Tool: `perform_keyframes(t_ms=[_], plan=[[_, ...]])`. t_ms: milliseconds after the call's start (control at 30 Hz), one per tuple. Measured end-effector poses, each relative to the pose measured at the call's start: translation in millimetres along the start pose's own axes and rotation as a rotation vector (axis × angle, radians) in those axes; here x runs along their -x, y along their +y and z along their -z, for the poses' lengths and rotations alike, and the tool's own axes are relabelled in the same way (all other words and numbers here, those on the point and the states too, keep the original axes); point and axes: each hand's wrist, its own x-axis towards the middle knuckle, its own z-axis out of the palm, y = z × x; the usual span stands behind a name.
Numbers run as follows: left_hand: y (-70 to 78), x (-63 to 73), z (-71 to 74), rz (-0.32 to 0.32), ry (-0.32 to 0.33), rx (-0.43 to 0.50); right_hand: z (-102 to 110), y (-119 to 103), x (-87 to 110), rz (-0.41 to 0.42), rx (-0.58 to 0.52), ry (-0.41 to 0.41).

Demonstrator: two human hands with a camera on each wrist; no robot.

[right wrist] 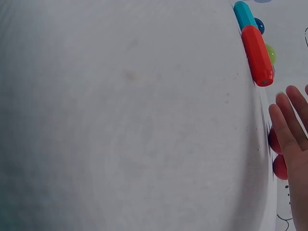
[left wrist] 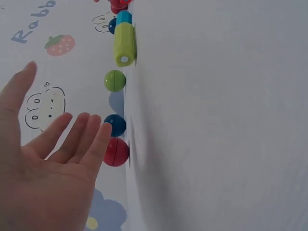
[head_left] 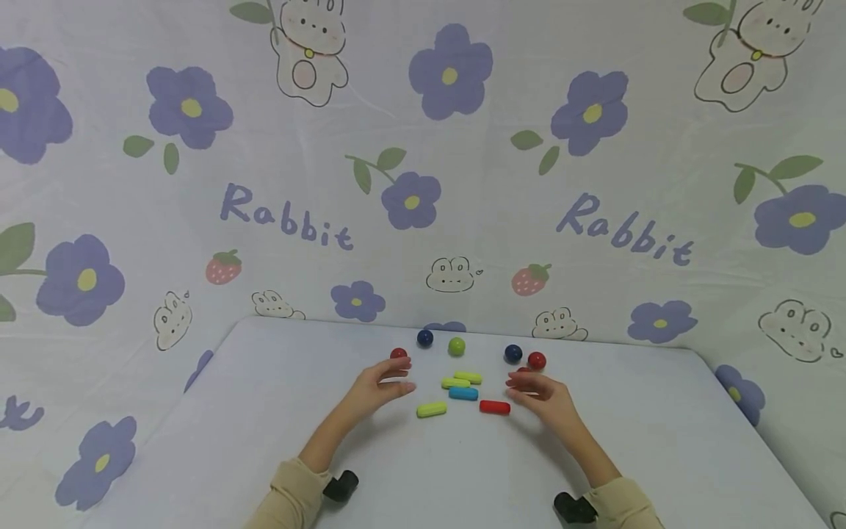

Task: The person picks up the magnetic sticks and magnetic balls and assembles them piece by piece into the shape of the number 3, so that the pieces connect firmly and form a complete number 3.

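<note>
In the head view my left hand (head_left: 378,388) hovers over the table's left middle, fingers relaxed and holding nothing. My right hand (head_left: 547,398) mirrors it on the other side, fingers loosely spread. Between them lie short ribbed sticks: a blue stick (head_left: 463,394), a red stick (head_left: 495,407) close to the right fingertips, and three yellow-green ones, the nearest yellow-green stick (head_left: 432,409) lying before the left thumb. Just beyond the left fingertips is a red ball (head_left: 399,353). Another red ball (right wrist: 280,167) shows behind the right hand in the right wrist view, partly hidden.
Toward the table's back edge sit a dark blue ball (head_left: 425,338), a green ball (head_left: 457,346), a second dark blue ball (head_left: 513,353) and a red ball (head_left: 537,361). A patterned cloth (head_left: 476,162) hangs behind the white table (head_left: 423,477).
</note>
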Motion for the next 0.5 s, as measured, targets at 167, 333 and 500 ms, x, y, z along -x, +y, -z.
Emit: perform_keyframes(t_ms=[167, 333, 500], plan=[[-4.5, 2.0, -3.3, -0.012, -0.048, -0.005, 0.2, -1.9, 0.6, -0.01, -0.019, 0.034], [-8.1, 2.0, -7.2, 0.005, -0.062, -0.002, 1.4, -2.9, -0.8, -0.034, -0.037, 0.095], [-9.9, 2.6, -10.4, 0.026, -0.07, -0.022, 3.0, -2.0, -2.9, -0.028, -0.022, 0.175]])
